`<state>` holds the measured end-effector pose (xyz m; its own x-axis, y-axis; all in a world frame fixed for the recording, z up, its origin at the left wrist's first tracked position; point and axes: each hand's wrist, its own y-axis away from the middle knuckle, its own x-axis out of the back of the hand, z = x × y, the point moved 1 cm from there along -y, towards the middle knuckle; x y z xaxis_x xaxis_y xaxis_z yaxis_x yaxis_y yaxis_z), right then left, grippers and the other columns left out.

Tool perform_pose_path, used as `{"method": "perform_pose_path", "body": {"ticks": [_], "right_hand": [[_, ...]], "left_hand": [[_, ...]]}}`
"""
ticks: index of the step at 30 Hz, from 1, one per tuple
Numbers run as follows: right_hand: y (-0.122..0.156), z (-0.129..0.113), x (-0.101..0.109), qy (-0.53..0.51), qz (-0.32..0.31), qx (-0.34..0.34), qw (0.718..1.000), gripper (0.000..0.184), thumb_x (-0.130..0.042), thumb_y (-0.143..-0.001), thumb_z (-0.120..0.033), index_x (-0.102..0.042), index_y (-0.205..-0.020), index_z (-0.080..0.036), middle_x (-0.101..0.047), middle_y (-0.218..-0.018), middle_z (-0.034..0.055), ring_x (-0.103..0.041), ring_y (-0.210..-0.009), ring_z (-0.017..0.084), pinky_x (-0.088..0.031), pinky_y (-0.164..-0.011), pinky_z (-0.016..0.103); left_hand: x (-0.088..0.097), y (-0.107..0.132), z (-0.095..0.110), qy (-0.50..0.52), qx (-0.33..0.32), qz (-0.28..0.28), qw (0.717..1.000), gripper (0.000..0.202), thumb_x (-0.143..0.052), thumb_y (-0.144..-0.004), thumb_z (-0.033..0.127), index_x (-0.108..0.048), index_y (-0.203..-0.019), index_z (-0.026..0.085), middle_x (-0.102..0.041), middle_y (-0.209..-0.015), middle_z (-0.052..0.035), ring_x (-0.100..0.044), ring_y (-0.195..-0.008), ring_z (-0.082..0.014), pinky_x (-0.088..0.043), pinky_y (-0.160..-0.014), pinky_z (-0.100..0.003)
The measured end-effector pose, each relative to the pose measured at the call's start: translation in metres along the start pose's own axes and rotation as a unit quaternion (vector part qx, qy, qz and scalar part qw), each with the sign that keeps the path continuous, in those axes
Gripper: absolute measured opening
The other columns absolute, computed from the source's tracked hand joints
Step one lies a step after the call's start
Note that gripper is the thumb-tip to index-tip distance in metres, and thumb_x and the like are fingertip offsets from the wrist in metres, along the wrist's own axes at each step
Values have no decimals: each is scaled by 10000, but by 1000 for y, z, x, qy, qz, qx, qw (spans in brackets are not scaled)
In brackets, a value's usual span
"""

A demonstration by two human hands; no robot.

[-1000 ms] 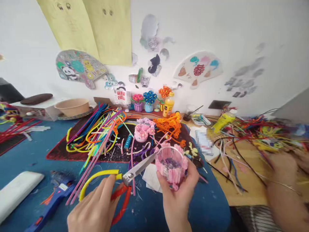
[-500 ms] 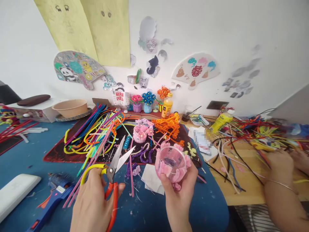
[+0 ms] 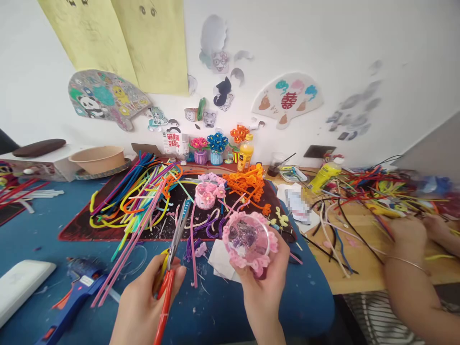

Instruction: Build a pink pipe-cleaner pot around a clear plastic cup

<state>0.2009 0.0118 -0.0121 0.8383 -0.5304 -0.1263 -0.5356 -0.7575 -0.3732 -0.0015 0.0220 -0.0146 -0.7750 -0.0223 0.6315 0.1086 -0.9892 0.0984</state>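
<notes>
My left hand (image 3: 143,297) is closed around a pair of scissors (image 3: 168,278) with one yellow and one red handle. Their blades point up and away and stand only slightly apart. In my right hand (image 3: 264,287) is a clear cup (image 3: 247,237) ringed with fuzzy pink pieces, tilted so its open mouth faces me. Behind it, on the dark mat (image 3: 125,225), sits a similar pink cup (image 3: 206,197) with pink flowers. White paper (image 3: 221,261) and purple pipe cleaners (image 3: 212,231) lie between the hands.
Bundled pipe cleaners (image 3: 140,187) cover the mat's left side; orange ones (image 3: 249,182) lie behind. A blue glue gun (image 3: 81,292) and white case (image 3: 23,287) are at left. Another person's arm (image 3: 409,268) works at right. A drink bottle (image 3: 245,154) stands near the wall.
The scissor blades have come closer together and turned more upright. My right hand has tipped the cup so more of its inside shows. The whole view has shifted slightly.
</notes>
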Motion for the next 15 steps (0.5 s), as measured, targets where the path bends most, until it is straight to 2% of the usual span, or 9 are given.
{"method": "perform_pose_path", "body": {"ticks": [4,7,11,13,15], "right_hand": [[-2,0,0,0,-13,47,999,571,-727,-839,-217,-490,-1342,-345,-574,-1366,76,-603,-1236,244,-512,-984,373],[-1,0,0,-2,-3,46,999,600,-763,-811,-222,-501,-1335,-353,-610,-1315,62,-628,-1187,228,-539,-935,335],[5,7,2,-66,-18,-22,997,634,-821,-757,-389,-544,-1322,-314,-691,-1131,61,-679,-1069,262,-585,-834,345],[10,14,6,-108,-33,-74,991,643,-809,-742,-499,-576,-1300,-280,-712,-978,56,-711,-892,266,-603,-753,370],[16,21,10,-129,-44,-116,984,646,-812,-708,-562,-614,-1244,-262,-698,-832,36,-668,-663,227,-591,-608,353]], "left_hand": [[-2,4,9,41,5,24,999,450,-586,-736,666,-639,-859,237,-703,-593,15,-698,-595,-207,-530,-591,-246],[-5,11,19,72,27,58,995,427,-558,-767,648,-633,-848,236,-684,-561,33,-647,-525,-183,-491,-540,-246],[-9,15,24,86,43,56,994,447,-553,-756,677,-631,-816,241,-672,-513,44,-607,-457,-173,-464,-513,-253],[-9,14,24,88,49,54,993,442,-568,-744,678,-627,-786,242,-669,-502,48,-596,-431,-163,-454,-499,-246],[-10,14,24,93,50,49,993,427,-586,-738,666,-615,-746,240,-665,-501,54,-583,-405,-149,-432,-465,-234]]}}
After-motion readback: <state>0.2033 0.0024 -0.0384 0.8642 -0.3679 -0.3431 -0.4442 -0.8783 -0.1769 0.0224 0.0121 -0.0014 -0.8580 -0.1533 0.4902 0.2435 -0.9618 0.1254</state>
